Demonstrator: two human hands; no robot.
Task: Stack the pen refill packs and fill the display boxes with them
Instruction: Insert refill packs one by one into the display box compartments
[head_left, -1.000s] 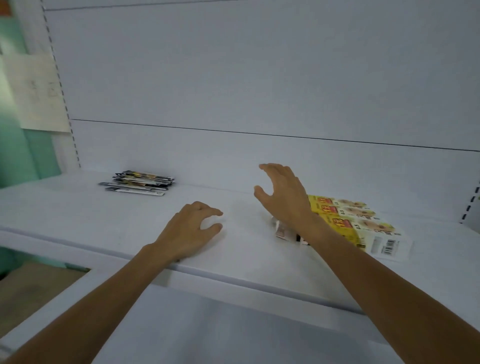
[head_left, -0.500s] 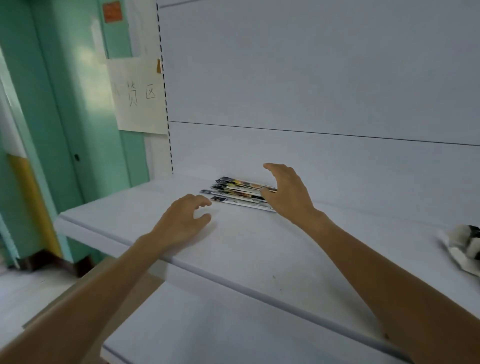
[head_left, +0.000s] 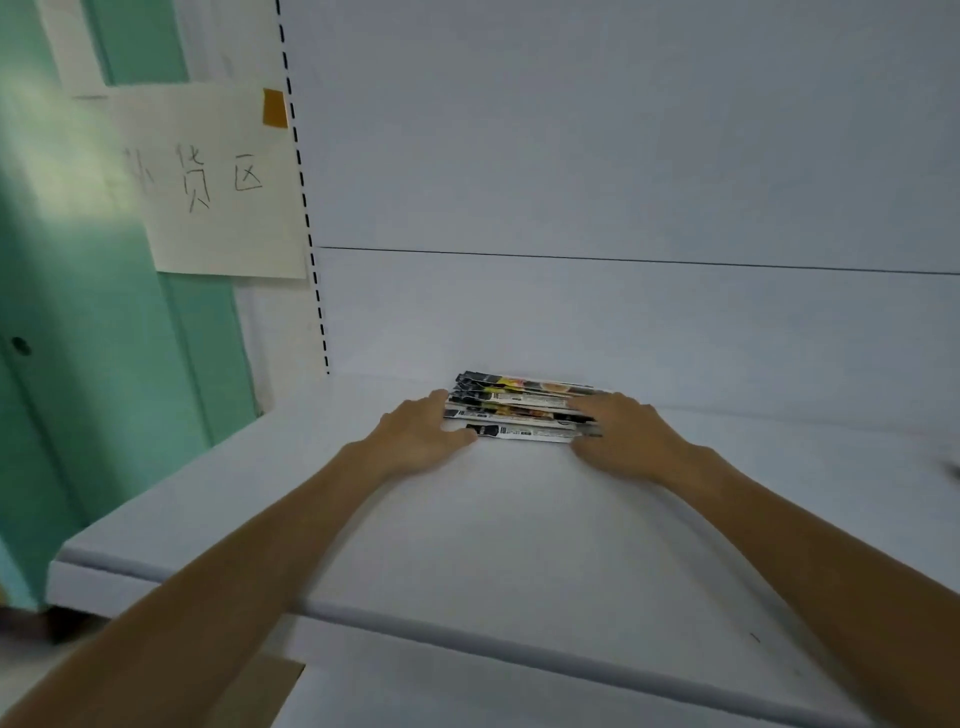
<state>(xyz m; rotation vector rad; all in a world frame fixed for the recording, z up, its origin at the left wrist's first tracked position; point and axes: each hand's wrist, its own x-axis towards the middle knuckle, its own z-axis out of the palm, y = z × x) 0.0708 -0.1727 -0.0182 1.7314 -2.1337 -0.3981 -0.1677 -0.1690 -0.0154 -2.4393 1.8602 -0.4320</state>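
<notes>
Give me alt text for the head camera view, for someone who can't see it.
A person's left hand and right hand touch opposite ends of a loose pile of pen refill packs lying on a white shelf. A handwritten paper sign hangs at upper left.

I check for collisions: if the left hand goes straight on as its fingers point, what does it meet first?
The packs: the left hand seems to touch their left end now, and the right hand rests at the other end.

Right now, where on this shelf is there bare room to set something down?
Bare shelf between its front edge and the refill packs, also right of the right hand. Narrower room left of the left hand. Crowded only around the refill packs.
</notes>
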